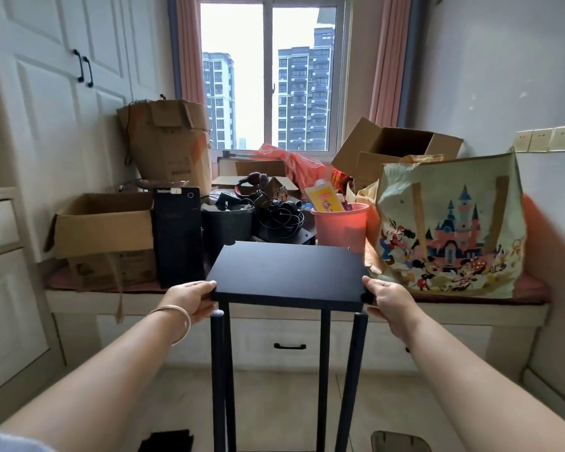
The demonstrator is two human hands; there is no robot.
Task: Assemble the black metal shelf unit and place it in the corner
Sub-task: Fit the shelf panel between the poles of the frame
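Before cluttered bench (307, 303): fingers (206, 285) seemingly curled around shelf (287, 272).

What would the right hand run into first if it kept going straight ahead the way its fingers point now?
The right hand grips the near right corner of the black shelf board, so it meets the board at once. Were it to pass that, probably the pink bucket on the window bench; depth is unclear.
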